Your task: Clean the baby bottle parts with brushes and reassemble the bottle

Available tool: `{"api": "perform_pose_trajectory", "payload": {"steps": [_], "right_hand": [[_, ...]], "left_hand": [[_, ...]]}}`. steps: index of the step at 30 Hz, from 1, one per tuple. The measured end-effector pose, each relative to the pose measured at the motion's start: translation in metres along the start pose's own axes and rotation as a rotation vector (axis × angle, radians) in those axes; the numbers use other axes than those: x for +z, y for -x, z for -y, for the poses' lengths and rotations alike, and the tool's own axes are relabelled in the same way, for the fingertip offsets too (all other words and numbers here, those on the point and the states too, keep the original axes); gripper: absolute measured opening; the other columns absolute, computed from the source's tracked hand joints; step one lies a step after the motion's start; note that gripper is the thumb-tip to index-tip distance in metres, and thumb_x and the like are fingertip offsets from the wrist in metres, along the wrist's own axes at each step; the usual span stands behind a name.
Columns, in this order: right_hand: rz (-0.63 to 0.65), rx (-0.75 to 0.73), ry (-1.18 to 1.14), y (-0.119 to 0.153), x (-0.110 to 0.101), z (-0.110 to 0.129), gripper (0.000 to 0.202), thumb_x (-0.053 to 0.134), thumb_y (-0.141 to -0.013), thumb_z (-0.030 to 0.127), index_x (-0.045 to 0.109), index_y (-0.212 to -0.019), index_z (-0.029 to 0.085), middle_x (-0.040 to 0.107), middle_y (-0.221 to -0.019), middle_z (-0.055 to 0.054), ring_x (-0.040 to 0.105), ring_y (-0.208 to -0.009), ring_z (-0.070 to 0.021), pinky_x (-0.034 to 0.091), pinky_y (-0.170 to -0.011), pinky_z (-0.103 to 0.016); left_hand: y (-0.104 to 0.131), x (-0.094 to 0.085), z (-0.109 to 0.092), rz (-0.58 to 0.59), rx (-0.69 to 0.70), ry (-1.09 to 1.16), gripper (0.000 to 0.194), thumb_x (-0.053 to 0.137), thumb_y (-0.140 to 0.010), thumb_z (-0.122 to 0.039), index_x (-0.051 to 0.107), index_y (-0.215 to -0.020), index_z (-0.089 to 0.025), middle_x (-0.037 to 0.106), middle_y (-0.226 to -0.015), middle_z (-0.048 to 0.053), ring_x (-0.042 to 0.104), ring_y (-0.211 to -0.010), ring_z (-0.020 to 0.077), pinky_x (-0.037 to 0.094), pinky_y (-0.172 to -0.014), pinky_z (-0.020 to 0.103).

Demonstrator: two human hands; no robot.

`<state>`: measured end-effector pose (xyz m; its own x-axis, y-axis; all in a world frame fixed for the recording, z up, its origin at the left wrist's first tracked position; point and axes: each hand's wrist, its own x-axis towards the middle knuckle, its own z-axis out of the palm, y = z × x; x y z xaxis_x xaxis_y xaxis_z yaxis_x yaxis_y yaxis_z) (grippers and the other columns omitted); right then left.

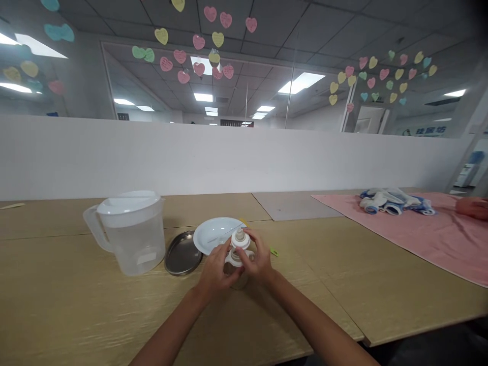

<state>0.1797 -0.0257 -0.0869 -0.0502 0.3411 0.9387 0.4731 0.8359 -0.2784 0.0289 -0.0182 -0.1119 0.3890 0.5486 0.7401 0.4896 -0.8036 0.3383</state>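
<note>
Bottle: here's the bottle [239, 282], upright between both hands, near side of the white bowl [206, 237].
Left hand: the left hand [216, 272] has its grip clamped on the bottle.
Right hand: and the right hand [260, 258], thumb and fingers pinching the white top [240, 240].
Counter, left: water jug [139, 246], then metal dish [183, 254] beside the bowl.
Counter, right: pink cloth [427, 241] carrying bunched fabric [394, 200].
</note>
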Motion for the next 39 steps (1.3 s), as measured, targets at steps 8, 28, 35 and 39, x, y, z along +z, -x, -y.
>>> {"api": "perform_pose_trajectory", "payload": {"steps": [8,28,35,39], "right_hand": [[-0.180,-0.112,0.064,-0.011,-0.004,0.002,0.041,0.060,-0.075,0.016,0.048,-0.113,0.021,0.057,-0.109,-0.012,0.055,-0.105,-0.0251,0.050,-0.086,-0.045],[-0.071,-0.291,-0.002,0.021,-0.018,0.001,0.034,0.062,-0.075,0.029,0.051,-0.107,0.032,0.058,-0.110,-0.005,0.061,-0.095,-0.0223,0.055,-0.074,-0.040],[0.110,-0.397,0.045,0.029,-0.009,0.005,0.011,0.055,-0.079,0.036,0.059,-0.086,0.029,0.065,-0.099,-0.007,0.065,-0.087,-0.0217,0.058,-0.065,-0.037],[-0.065,-0.343,0.033,0.018,-0.004,0.008,0.029,0.060,-0.077,0.029,0.049,-0.104,0.029,0.059,-0.111,-0.009,0.061,-0.098,-0.0238,0.056,-0.074,-0.042]], "left_hand": [[-0.003,-0.005,-0.006,0.004,0.020,-0.047,0.047,0.055,-0.077,-0.042,0.051,-0.116,-0.016,0.062,-0.110,0.013,0.056,-0.101,0.0260,0.045,-0.086,0.041],[0.001,-0.023,-0.017,-0.320,0.436,-0.143,0.034,0.043,-0.085,-0.033,0.048,-0.115,-0.016,0.064,-0.102,0.011,0.058,-0.095,0.0227,0.043,-0.089,0.041],[0.004,-0.017,-0.014,-0.299,0.273,-0.044,0.027,0.033,-0.090,-0.034,0.056,-0.084,-0.020,0.056,-0.059,0.002,0.052,-0.056,0.0165,0.042,-0.058,0.033],[-0.003,-0.021,-0.015,-0.358,0.275,-0.095,0.027,0.033,-0.090,-0.026,0.059,-0.090,-0.018,0.052,-0.056,0.001,0.046,-0.054,0.0149,0.037,-0.059,0.032]]}}
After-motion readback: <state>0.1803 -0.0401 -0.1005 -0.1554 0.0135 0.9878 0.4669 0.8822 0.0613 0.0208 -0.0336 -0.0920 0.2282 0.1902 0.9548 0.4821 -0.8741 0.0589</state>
